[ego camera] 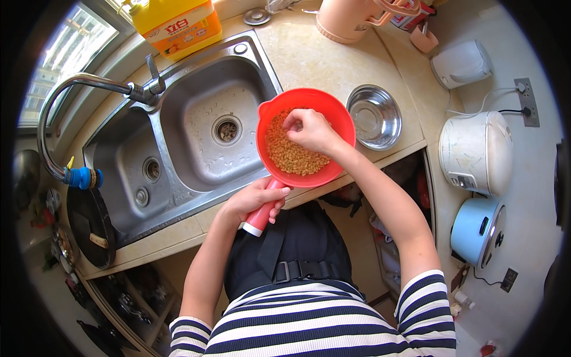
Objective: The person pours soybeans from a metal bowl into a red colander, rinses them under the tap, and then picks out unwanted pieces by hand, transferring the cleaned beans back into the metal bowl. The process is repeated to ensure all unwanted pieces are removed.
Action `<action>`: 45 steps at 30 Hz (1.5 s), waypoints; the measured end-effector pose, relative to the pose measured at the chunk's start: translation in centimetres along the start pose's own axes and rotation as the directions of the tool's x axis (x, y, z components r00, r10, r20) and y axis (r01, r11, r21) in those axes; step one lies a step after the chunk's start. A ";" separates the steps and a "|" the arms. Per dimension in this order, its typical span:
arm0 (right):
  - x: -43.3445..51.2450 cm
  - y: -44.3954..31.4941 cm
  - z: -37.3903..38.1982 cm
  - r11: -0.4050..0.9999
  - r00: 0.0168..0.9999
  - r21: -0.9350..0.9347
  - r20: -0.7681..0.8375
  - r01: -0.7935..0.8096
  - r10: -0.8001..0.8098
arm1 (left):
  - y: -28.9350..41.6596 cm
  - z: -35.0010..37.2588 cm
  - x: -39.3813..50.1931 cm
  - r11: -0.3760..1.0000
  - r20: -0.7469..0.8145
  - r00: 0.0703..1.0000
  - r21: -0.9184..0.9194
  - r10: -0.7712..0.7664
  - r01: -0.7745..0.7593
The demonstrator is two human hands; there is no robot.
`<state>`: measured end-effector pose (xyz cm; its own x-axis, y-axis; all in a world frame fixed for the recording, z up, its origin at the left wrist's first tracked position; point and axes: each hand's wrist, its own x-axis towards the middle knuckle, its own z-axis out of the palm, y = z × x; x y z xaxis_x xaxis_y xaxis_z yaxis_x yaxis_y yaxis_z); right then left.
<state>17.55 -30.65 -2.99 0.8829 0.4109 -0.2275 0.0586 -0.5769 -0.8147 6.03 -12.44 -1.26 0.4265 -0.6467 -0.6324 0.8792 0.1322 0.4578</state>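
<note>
A red plastic ladle-like scoop [344, 134] with a pouring spout sits at the counter's front edge, just right of the sink. Yellowish beans or grains [294, 156] cover its bottom. My left hand [258, 201] is wrapped around its red handle [263, 214], which has a white end and points toward my body. Over the beans, inside the bowl, hovers my right hand [312, 129] with thumb and fingertips curled together. Whether a bean is pinched there is too small to tell. Right of the scoop stands a shiny steel bowl [374, 117].
The double stainless sink [192, 102] with a chrome faucet [84, 78] lies to the left. Behind it stands a yellow detergent jug [178, 31]. A pink pitcher [343, 20] is at the back. A white rice cooker [475, 151] and a blue cooker [473, 232] line the right.
</note>
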 end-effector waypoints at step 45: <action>-23.2 19.1 -5.4 0.724 0.634 -0.051 -0.528 -0.688 0.565 | 0.6 1.2 -0.3 0.998 -0.079 0.997 0.051 -0.017 0.021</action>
<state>0.74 -55.01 -10.44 0.8388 -0.4386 -0.3227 -0.5412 -0.7363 -0.4061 6.16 -13.05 0.00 0.4267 -0.5878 -0.6873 0.8762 0.0802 0.4753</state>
